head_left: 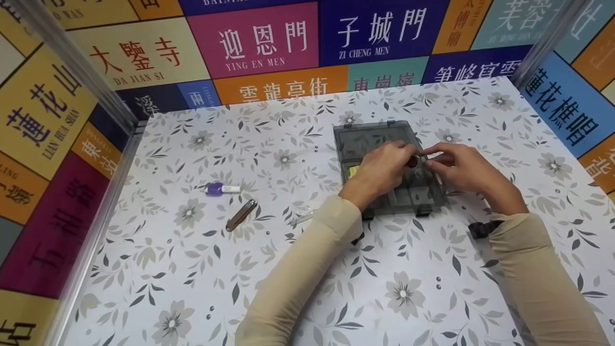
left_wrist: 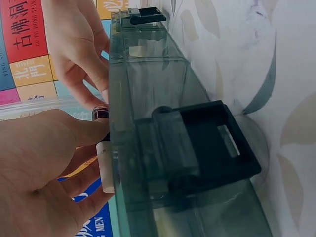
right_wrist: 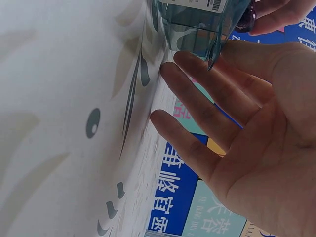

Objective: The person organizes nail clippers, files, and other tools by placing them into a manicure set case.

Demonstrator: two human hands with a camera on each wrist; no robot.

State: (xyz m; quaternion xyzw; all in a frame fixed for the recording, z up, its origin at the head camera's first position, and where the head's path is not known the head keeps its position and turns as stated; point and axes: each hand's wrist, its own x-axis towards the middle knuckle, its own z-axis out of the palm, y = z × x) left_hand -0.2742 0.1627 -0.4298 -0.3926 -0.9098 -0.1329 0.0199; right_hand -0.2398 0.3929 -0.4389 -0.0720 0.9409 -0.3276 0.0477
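Observation:
A dark translucent compartment box (head_left: 372, 137) stands on the patterned cloth, with a yellow item inside. My left hand (head_left: 382, 166) reaches over it and pinches a small dark-red bottle (head_left: 412, 162). In the left wrist view the bottle's white cap (left_wrist: 105, 167) lies against those fingers, right at the box's rim. At the box's right side is my right hand (head_left: 459, 166), its thumb and forefinger close to the left fingertips. The right wrist view shows the right hand's other fingers (right_wrist: 207, 118) stretched out loosely beside the box corner.
Left of the box lie a purple bottle (head_left: 215, 189) with a white cap, a nail clipper (head_left: 241, 215) and a thin clear stick (head_left: 301, 218). Black latches (head_left: 423, 211) jut from the box's near side. Panels with printed characters (head_left: 254, 41) border the table.

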